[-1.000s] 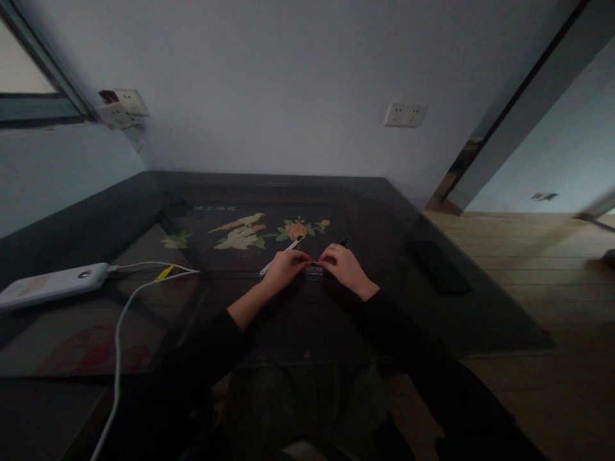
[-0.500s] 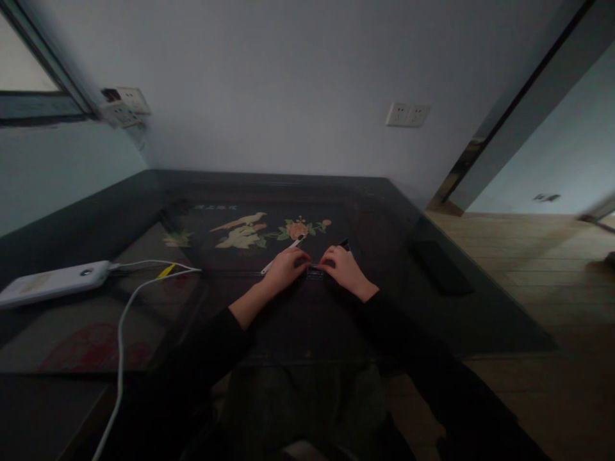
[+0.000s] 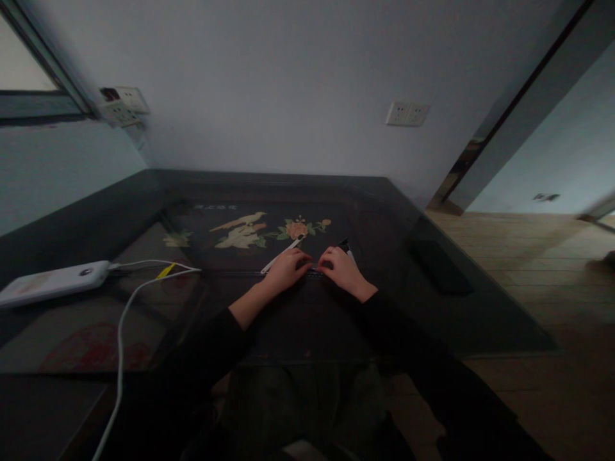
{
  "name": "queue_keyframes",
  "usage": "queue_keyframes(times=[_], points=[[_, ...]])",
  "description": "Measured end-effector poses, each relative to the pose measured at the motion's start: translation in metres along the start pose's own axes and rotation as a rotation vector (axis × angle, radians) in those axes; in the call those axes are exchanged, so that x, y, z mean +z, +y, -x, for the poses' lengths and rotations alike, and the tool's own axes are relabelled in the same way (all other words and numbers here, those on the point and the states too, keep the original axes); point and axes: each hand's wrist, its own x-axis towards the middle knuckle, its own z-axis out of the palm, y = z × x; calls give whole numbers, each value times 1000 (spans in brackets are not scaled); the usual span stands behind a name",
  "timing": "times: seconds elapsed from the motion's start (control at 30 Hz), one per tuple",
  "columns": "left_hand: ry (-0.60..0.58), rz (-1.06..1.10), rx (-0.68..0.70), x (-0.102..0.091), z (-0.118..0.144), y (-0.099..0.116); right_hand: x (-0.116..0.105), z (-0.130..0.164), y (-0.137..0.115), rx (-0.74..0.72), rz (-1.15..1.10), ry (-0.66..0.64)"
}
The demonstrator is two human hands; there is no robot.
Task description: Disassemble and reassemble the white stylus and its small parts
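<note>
On the dark table my left hand and my right hand nearly meet, thumbs and fingers pinched. Between their fingertips is a small dark, glossy piece, mostly covered by the fingers; its kind cannot be made out. A slim white stick with a dark tip lies slantwise just behind my left hand. Partly hidden behind my right hand is a dark item with a pale edge, also too unclear to name.
The table has a glossy top over a picture of birds and flowers. A white power bank with a white cable lies at left. A black flat object rests at right. Wall sockets are behind.
The small glossy piece between my fingertips looks flatter and shows less of its front side. Both hands stay almost in place, and the other things have not moved.
</note>
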Motion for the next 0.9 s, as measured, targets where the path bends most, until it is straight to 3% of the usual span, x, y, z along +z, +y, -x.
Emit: queue_keyframes(times=[0.57,0.9], points=[[5,-41,-27,4,-3,-2,-7,1,-7,38,28,28],[1,-33,-34,2,-3,3,-5,6,-9,-7,193,-98]])
